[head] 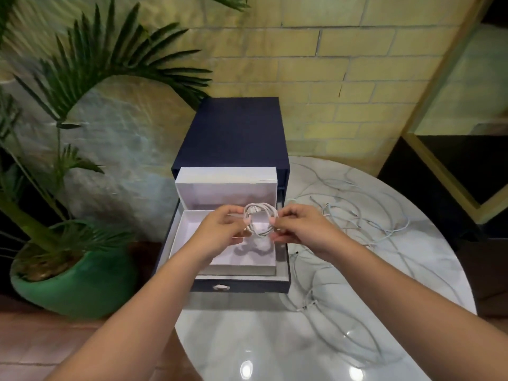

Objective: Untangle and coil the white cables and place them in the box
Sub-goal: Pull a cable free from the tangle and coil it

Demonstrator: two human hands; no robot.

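Pinching the coiled white cable [261, 207] above the open box [192, 229], left hand [220, 226] at nine o'clock, right hand [298, 226] at three.

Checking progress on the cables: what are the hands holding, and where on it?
A coiled white cable, the left hand pinching its left side and the right hand its right side, over the box.

Loose cables [357, 215] faint against marble tabletop [247, 339].
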